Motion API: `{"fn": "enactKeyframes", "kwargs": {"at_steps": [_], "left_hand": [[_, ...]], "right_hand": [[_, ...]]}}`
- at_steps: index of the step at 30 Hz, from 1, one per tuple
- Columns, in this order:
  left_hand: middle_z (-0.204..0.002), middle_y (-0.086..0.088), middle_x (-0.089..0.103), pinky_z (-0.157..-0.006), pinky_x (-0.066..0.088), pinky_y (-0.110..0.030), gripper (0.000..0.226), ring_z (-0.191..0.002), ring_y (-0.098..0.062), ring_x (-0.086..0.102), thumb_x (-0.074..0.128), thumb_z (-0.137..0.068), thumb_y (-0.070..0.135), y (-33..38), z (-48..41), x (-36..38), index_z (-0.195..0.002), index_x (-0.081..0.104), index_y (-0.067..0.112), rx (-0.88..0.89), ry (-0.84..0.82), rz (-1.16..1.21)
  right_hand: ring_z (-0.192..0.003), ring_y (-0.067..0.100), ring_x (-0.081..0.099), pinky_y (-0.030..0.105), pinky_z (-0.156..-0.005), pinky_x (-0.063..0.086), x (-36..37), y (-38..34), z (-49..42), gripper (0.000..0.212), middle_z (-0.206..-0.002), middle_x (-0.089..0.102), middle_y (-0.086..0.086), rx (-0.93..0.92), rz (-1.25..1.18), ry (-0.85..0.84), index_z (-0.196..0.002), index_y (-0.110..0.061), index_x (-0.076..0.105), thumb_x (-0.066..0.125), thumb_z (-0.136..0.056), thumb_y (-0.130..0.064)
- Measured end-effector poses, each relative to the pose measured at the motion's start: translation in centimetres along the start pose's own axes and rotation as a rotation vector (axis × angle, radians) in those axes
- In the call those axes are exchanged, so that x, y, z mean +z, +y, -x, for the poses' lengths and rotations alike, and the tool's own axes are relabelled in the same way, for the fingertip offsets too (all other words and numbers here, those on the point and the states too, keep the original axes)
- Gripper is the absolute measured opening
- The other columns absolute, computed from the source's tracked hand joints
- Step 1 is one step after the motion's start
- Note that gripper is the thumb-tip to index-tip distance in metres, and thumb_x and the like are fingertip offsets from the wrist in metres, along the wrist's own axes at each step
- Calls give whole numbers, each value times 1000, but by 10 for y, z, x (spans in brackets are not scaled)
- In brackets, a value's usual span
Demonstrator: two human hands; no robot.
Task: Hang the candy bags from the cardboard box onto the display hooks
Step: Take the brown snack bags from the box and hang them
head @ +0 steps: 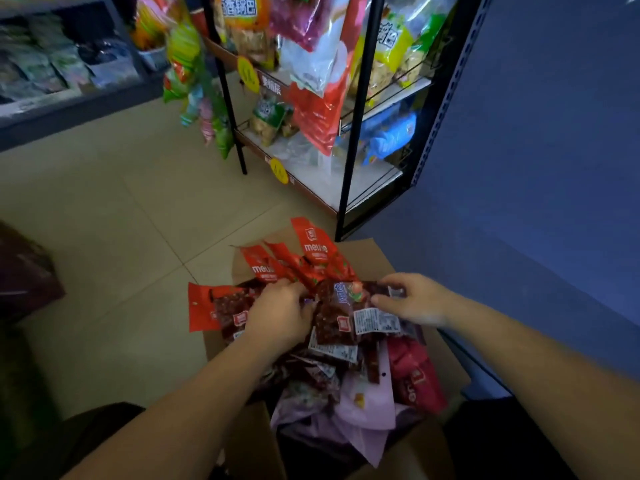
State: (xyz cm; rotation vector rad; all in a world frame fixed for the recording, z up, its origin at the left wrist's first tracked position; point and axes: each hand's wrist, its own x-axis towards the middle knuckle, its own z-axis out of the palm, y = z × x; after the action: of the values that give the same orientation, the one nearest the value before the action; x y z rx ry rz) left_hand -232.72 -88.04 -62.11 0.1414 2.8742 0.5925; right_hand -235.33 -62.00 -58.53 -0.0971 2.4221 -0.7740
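An open cardboard box (pixel 367 252) stands on the floor below me, heaped with candy bags. Several red bags with white lettering (pixel 311 251) fan out over its far edge. My left hand (pixel 282 311) grips a bunch of these red bags in the middle of the pile. My right hand (pixel 415 299) pinches the edge of a dark red candy bag (pixel 341 313) with a white label, just right of the left hand. Pink and purple bags (pixel 367 407) lie lower in the box. Filled bags hang on the black display rack (pixel 360 109) beyond the box; its hooks are hidden.
The rack's shelves hold more snack packets (pixel 270 116). A blue wall (pixel 536 168) runs along the right. A dark shelf unit (pixel 69 71) stands at the far left, a dark red box (pixel 24 268) at the left edge. Beige floor tiles (pixel 121 209) lie between.
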Motion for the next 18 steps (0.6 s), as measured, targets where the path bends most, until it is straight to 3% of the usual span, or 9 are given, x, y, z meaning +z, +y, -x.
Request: {"fn": "enactKeyframes", "kwargs": {"at_steps": [3, 5, 7, 9, 13, 14, 16, 18], "left_hand": [[-114, -10, 65, -88, 55, -42, 44, -108, -35, 63, 61, -89, 51, -14, 0, 3, -118, 63, 18, -165, -113, -18], [-128, -9, 65, -96, 54, -43, 60, -118, -34, 61, 61, -88, 58, -17, 4, 8, -136, 55, 21, -205, -216, -19], [-129, -8, 66, -96, 54, -43, 66, -117, -32, 62, 67, -87, 55, -20, 6, 12, -140, 50, 20, -242, -215, 60], [-116, -7, 68, -91, 57, -42, 64, -108, -29, 65, 77, -85, 44, -24, 6, 13, -136, 52, 14, -329, -185, 246], [-86, -2, 66, -74, 56, -34, 55, -80, -18, 66, 86, -80, 26, -25, 14, 19, -124, 60, 5, -451, -163, 533], [-84, -2, 66, -77, 57, -36, 51, -78, -18, 65, 86, -80, 22, -22, 16, 20, -122, 61, 5, -467, -144, 600], [-91, -11, 71, -86, 58, -41, 41, -85, -25, 70, 85, -82, 17, -17, 19, 21, -114, 65, 4, -489, -84, 733], [-97, -18, 75, -86, 60, -42, 26, -92, -30, 75, 85, -83, 23, -16, 22, 20, -97, 68, 11, -483, -36, 824]], "right_hand": [[-134, 23, 51, 33, -108, 41, 22, 22, -10, 60, -144, 52, 3, 36, 57, 107, -145, -27, 56, 61, -95, -59], [-142, 23, 44, 35, -117, 36, 32, 27, -14, 64, -156, 41, 1, 78, -68, 90, -150, -32, 50, 61, -94, -62], [-143, 19, 45, 33, -118, 35, 41, 28, -20, 75, -160, 39, -3, 87, -194, 66, -149, -35, 51, 66, -84, -71], [-139, 18, 48, 36, -117, 39, 51, 33, -26, 91, -157, 41, -1, 98, -167, 67, -146, -37, 53, 69, -70, -83], [-122, 19, 56, 38, -112, 45, 48, 26, -27, 69, -134, 42, 2, 128, -107, 36, -127, -32, 64, 84, -69, -65], [-117, 17, 56, 37, -110, 46, 46, 23, -25, 64, -132, 42, 2, 135, -102, 24, -120, -32, 66, 85, -68, -65], [-114, 17, 56, 38, -106, 48, 45, 20, -25, 71, -131, 44, 2, 152, -72, 21, -109, -39, 66, 77, -56, -84], [-119, 19, 56, 39, -105, 48, 46, 15, -26, 79, -133, 48, 1, 151, -36, 14, -111, -41, 65, 63, -54, -95]]}}
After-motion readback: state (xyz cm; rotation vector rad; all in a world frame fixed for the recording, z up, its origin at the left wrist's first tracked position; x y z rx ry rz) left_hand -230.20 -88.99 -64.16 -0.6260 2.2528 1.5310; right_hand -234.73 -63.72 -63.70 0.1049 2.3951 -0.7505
